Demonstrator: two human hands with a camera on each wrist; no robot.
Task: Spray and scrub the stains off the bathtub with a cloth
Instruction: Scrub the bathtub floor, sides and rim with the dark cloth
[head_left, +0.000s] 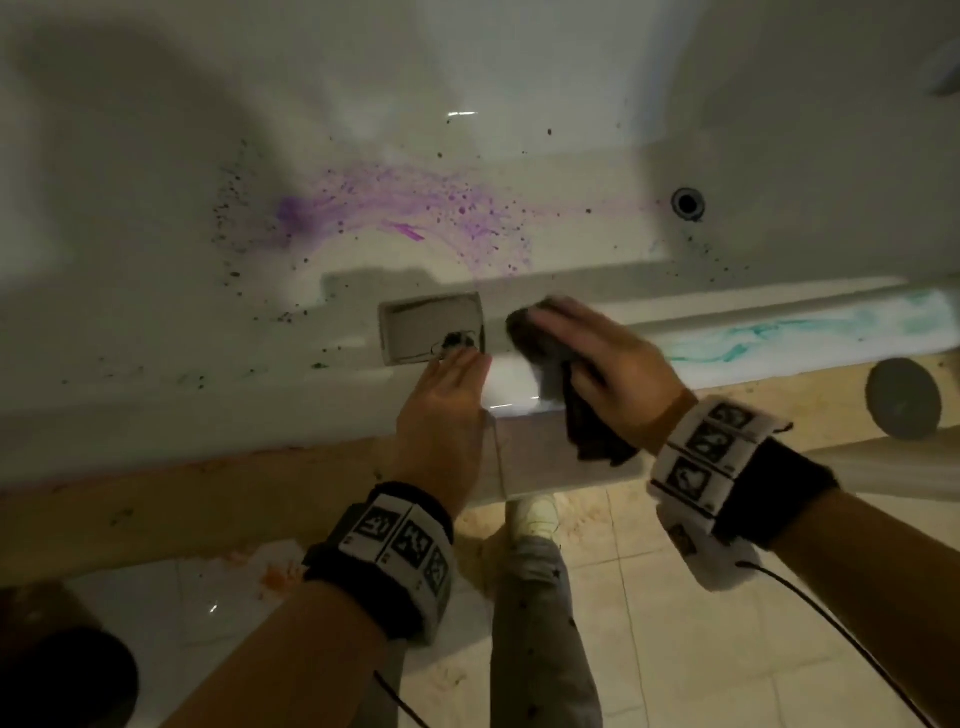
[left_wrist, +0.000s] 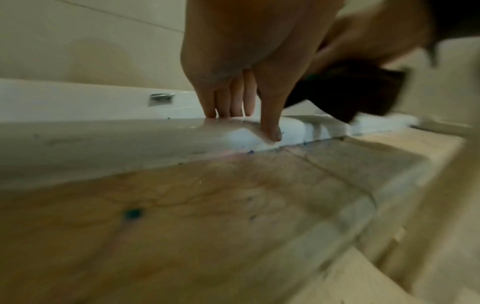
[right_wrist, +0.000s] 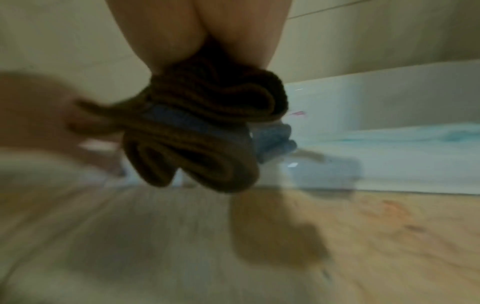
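The white bathtub carries purple stains and teal smears above a beige tiled floor. Your right hand presses a dark bunched cloth on the rim; your left hand rests flat, fingers straight.

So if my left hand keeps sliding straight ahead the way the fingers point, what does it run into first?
Probably the recessed rectangular tray in the bathtub rim: the left hand lies flat on the rim, its fingertips at the tray's near edge, beside the dark clump there. Depth is uncertain.

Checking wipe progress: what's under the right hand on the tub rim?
A dark cloth, bunched and pressed onto the white bathtub rim by the right hand. Whatever stain lies beneath the cloth is covered.
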